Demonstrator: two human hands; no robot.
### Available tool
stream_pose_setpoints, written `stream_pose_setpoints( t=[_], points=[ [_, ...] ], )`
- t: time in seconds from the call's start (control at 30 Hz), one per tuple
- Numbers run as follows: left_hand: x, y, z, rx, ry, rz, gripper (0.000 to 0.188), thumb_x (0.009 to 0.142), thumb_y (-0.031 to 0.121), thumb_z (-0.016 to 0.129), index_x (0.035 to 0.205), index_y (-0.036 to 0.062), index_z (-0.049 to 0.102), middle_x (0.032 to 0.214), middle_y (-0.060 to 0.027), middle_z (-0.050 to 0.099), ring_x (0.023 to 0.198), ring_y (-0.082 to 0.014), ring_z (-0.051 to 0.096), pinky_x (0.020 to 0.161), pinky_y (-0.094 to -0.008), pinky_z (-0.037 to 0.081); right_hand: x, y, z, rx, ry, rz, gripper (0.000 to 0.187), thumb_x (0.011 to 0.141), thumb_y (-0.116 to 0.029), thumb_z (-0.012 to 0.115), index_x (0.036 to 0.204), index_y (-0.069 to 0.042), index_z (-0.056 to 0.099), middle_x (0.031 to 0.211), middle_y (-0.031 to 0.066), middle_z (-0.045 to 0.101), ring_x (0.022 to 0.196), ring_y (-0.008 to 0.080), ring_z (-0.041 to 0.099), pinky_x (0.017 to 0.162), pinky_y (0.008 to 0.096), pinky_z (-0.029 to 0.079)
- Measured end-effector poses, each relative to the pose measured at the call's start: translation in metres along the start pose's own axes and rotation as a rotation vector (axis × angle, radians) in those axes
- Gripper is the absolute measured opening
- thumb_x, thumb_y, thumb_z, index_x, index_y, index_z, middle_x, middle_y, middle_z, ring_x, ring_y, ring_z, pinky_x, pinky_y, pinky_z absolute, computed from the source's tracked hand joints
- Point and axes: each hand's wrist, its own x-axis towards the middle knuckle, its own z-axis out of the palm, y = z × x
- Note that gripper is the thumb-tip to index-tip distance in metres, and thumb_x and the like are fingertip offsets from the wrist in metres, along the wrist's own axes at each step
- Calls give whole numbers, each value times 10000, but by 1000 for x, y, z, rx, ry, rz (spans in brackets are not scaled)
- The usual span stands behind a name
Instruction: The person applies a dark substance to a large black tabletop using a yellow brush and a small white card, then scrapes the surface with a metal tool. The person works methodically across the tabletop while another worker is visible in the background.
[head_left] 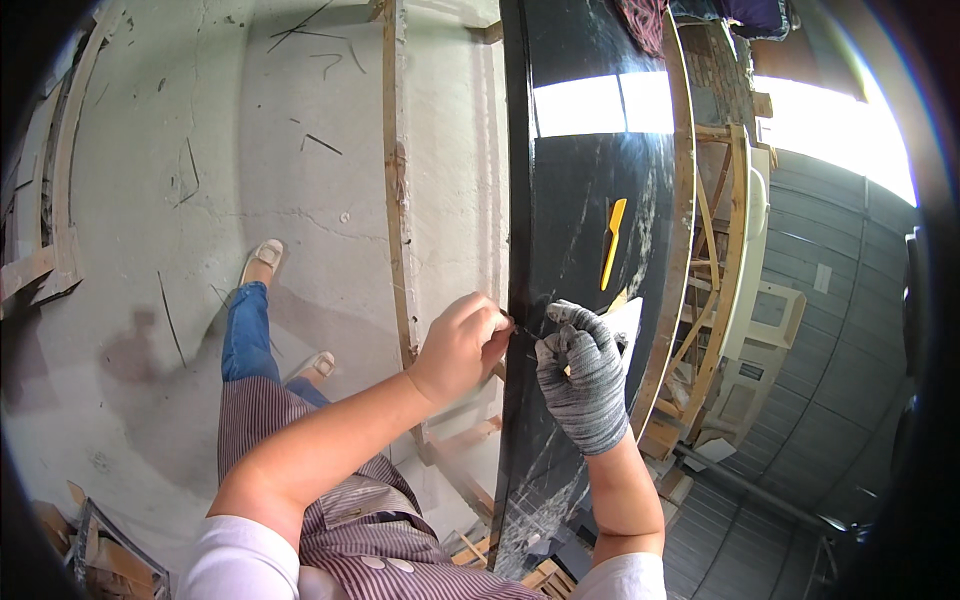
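Note:
A long, glossy black panel (590, 180) with pale smears runs away from me. My left hand (465, 350), bare, is at its left edge, thumb and fingers pinched together at a tiny dark bit I cannot make out. Close by on the right, my right hand (580, 385) in a grey knitted glove is curled over the panel. Its fingers are closed; what they grip is mostly hidden, with a small tan bit showing. A white, sheet-like piece (625, 320) shows just behind the glove. Farther up the panel lies a slim yellow knife-shaped tool (613, 243).
A wooden rail (395, 170) runs left of the panel, another wooden strip (682, 200) along its right. Dark thin strips (322, 145) litter the concrete floor. Reddish string (645, 25) lies at the far end. A wooden frame (722, 280) stands at the right.

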Motion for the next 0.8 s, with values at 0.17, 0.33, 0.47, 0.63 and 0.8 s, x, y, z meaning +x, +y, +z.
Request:
stream_pose_setpoints(
  t=[0.17,0.33,0.47,0.63,0.8],
  points=[
    [-15,3,3,14,-23,-7,296,738,-71,745,906,37,526,850,-111,573,746,-315,600,631,-389,495,-11,-5,-3,35,-23,-2,253,743,118,668,956,11,586,1064,180,626,929,343,643,798,383,538],
    [-32,10,6,14,-48,-32,307,724,-67,751,889,39,515,844,-109,566,744,-313,597,631,-387,495,-27,-10,-1,36,-17,31,226,719,119,672,877,2,562,1014,185,638,882,347,652,771,387,548],
    [-42,11,9,18,-56,-23,309,717,-69,750,887,38,515,840,-111,566,740,-314,598,628,-386,495,-40,-12,-1,52,-21,37,217,720,122,666,874,5,568,1031,185,640,911,343,657,792,385,555],
    [-57,12,14,-1,-52,-4,343,684,-161,695,926,47,570,850,-107,573,719,-287,603,601,-368,492,-57,-15,-1,33,-45,79,215,719,125,663,882,12,582,1052,183,640,959,352,649,838,389,550],
    [-68,16,17,8,-65,0,323,694,-129,707,918,44,550,839,-109,566,720,-299,599,605,-378,493,-74,-15,0,39,-44,72,215,746,124,665,905,5,584,1079,174,631,986,330,644,860,369,544]
  ],
)
